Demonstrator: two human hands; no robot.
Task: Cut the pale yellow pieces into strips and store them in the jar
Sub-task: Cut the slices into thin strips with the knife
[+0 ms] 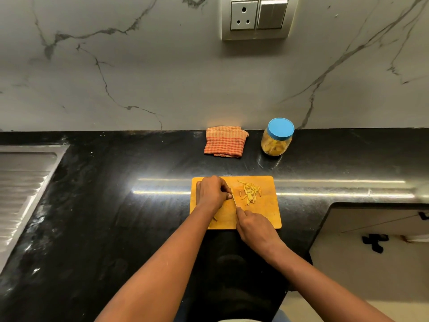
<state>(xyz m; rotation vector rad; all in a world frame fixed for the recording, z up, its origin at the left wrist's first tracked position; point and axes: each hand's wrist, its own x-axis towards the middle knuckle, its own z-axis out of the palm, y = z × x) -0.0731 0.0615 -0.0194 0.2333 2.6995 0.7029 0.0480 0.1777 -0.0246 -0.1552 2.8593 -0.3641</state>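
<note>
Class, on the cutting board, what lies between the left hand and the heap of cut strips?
Head view: the knife, held by the right hand, lies between the left hand and the strips.

A home kitchen is shown. A polished black stone desk (116, 205) is run along a grey marble-veined wall (162, 77), in which a socket and switch plate (256, 17) is set at the far right. A ribbed steel sink drainboard (23, 182) is let into the desk at the left. A wooden cutting board (267, 212), a folded checked cloth (225, 141) and a blue-lidded jar (277, 138) are laid out on the desk.
</note>
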